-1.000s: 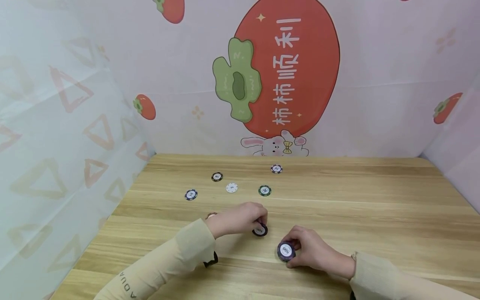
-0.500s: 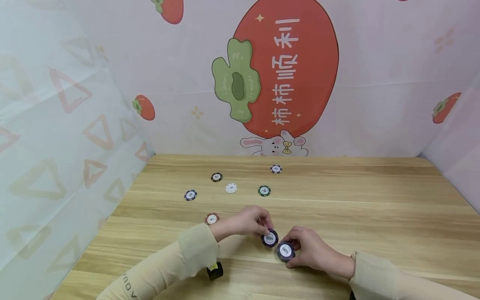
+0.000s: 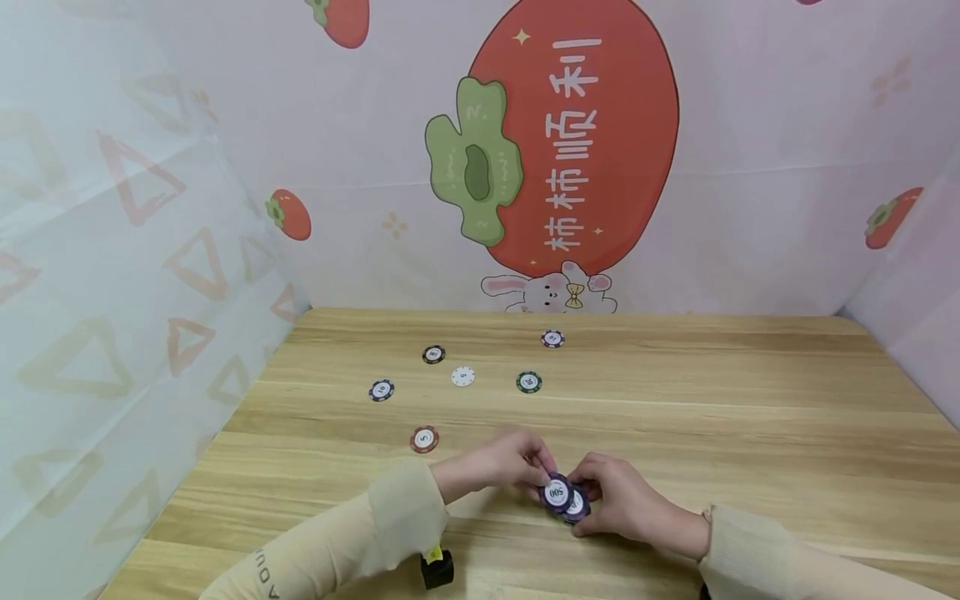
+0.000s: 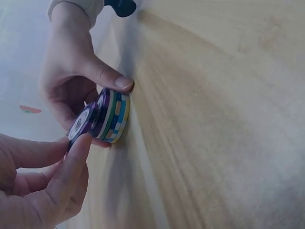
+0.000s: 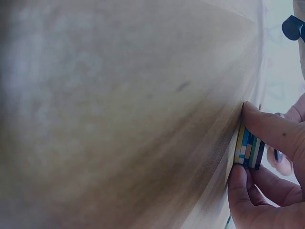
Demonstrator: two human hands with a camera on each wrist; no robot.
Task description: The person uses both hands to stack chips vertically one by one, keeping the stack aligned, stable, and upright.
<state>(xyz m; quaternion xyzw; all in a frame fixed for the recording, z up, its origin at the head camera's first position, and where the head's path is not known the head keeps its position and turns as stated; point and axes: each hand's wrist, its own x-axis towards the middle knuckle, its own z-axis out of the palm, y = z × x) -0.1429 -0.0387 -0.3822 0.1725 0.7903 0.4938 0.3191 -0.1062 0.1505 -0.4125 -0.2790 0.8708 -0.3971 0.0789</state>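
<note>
500 chip (image 3: 556,495) over chip stack (image 3: 577,507)

Head view, lower centre: we see the left hand (image 3: 501,460) pinching the 500 chip between thumb and fingers. The right hand (image 3: 622,498), close beside it, grips the chip stack by its edge. The chip overlaps the stack's top; we cannot tell whether they touch. In the left wrist view, left of centre, we note the stack's layered colours. A red chip (image 3: 424,439) lies left of the hands.
</note>
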